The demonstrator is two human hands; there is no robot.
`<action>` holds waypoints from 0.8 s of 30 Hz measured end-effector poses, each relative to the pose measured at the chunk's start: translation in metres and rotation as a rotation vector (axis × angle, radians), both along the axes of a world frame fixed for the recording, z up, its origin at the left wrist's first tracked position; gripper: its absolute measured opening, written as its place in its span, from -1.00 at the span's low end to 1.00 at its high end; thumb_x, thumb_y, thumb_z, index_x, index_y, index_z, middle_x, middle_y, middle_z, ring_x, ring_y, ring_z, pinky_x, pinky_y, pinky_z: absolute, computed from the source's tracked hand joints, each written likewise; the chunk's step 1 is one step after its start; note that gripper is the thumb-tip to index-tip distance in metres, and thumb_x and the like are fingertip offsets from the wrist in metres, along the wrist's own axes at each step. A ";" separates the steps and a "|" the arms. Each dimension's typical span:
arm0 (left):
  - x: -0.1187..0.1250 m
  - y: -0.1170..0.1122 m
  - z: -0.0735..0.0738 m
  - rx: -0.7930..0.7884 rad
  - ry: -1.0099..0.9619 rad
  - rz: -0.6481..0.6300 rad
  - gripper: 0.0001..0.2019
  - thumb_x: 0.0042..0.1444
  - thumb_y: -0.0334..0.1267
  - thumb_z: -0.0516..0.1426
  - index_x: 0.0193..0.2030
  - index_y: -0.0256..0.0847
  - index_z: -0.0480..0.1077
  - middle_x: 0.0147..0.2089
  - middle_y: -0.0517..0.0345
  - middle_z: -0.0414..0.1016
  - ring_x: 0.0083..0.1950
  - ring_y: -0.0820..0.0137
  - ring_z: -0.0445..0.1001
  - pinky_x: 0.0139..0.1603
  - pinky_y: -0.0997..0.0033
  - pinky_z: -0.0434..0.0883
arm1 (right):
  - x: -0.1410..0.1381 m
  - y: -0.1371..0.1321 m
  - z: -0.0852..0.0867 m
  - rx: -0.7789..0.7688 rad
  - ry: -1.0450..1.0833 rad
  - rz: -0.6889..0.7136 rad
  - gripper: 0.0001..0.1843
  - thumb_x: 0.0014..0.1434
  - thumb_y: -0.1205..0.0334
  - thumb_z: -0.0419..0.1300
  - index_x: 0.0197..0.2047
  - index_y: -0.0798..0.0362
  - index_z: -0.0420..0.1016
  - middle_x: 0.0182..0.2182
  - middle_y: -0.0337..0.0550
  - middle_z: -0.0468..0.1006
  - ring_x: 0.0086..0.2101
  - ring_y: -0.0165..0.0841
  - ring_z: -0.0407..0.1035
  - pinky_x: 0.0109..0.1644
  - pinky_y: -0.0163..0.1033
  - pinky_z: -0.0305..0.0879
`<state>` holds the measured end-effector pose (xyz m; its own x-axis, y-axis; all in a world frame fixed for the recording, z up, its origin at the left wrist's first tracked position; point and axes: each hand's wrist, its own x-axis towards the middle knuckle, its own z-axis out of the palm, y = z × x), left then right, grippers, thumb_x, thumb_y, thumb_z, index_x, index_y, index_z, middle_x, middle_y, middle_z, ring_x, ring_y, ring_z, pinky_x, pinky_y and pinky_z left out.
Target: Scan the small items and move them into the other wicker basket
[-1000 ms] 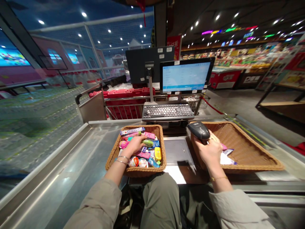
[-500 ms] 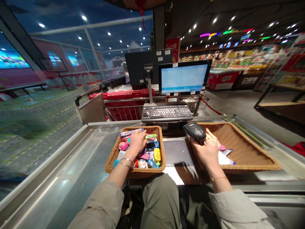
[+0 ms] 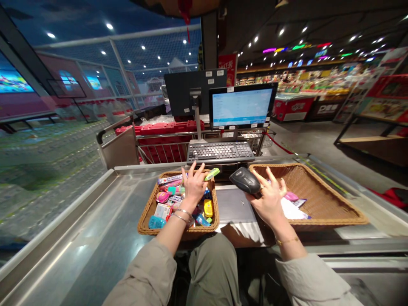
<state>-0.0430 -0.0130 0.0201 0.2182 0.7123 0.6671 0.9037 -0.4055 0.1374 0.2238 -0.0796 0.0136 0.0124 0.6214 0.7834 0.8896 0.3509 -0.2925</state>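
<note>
Over the left wicker basket (image 3: pixel 145 219), my left hand (image 3: pixel 194 185) pinches a small green packet (image 3: pixel 212 174) that sticks out to the right; its other fingers are spread. Below it lie mixed small packs, among them a yellow pack (image 3: pixel 208 208), a pink round container (image 3: pixel 162 197) and a blue pack (image 3: pixel 157 222). My right hand (image 3: pixel 269 195) grips a black barcode scanner (image 3: pixel 245 180), its head turned left toward the green packet. Some of the right fingers are stretched out. Beside that hand, a white packet (image 3: pixel 293 209) and a pink item (image 3: pixel 291 196) lie in the right wicker basket (image 3: pixel 328 195).
A keyboard (image 3: pixel 219 151) and a lit monitor (image 3: pixel 242 108) stand behind the baskets, with a second screen (image 3: pixel 191 91) seen from its back. A metal counter (image 3: pixel 105 221) extends to the left. Beyond are a shopping cart (image 3: pixel 165 148) and a red freezer (image 3: pixel 292 108).
My left hand has risen from the basket and moved right with the green packet. The scanner has shifted left, nearer to the packet, and my right fingers have spread more.
</note>
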 end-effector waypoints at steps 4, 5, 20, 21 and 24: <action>0.009 0.003 0.001 0.032 -0.024 -0.008 -0.78 0.16 -0.36 0.23 -0.07 -0.02 0.57 0.35 0.15 0.46 0.52 -0.10 0.18 0.45 -0.64 -0.14 | -0.001 -0.002 0.001 -0.028 -0.015 0.013 -0.84 0.10 0.16 0.22 -0.23 -0.04 0.58 0.20 -0.13 0.56 0.40 0.09 0.11 0.38 0.53 -0.21; 0.011 0.004 0.000 0.040 -0.028 -0.008 -0.78 0.16 -0.36 0.23 -0.08 -0.02 0.57 0.35 0.16 0.46 0.52 -0.10 0.17 0.45 -0.65 -0.16 | 0.000 -0.002 0.001 -0.028 -0.020 0.016 -0.85 0.10 0.17 0.22 -0.24 -0.04 0.57 0.20 -0.13 0.56 0.40 0.09 0.10 0.38 0.53 -0.20; 0.025 0.010 -0.010 0.046 -0.067 0.016 -0.80 0.15 -0.31 0.24 -0.10 0.00 0.56 0.37 0.17 0.44 0.56 -0.03 0.08 0.50 -0.56 -0.26 | -0.001 -0.005 0.001 -0.070 -0.088 0.112 -0.87 0.11 0.16 0.26 -0.27 -0.02 0.57 0.25 -0.13 0.51 0.42 0.14 0.04 0.36 0.54 -0.20; 0.025 0.010 -0.010 0.042 -0.067 0.015 -0.80 0.15 -0.31 0.23 -0.09 0.00 0.56 0.38 0.17 0.43 0.56 -0.03 0.08 0.49 -0.56 -0.25 | -0.001 -0.005 0.002 -0.073 -0.090 0.113 -0.87 0.11 0.16 0.26 -0.27 -0.02 0.57 0.25 -0.12 0.51 0.42 0.14 0.04 0.36 0.53 -0.20; 0.026 0.010 -0.009 0.035 -0.070 0.006 -0.80 0.16 -0.31 0.24 -0.08 0.01 0.55 0.39 0.18 0.42 0.56 -0.04 0.07 0.49 -0.59 -0.23 | -0.002 -0.006 0.003 -0.091 -0.096 0.111 -0.86 0.11 0.16 0.25 -0.26 -0.02 0.59 0.23 -0.09 0.53 0.42 0.14 0.03 0.37 0.53 -0.20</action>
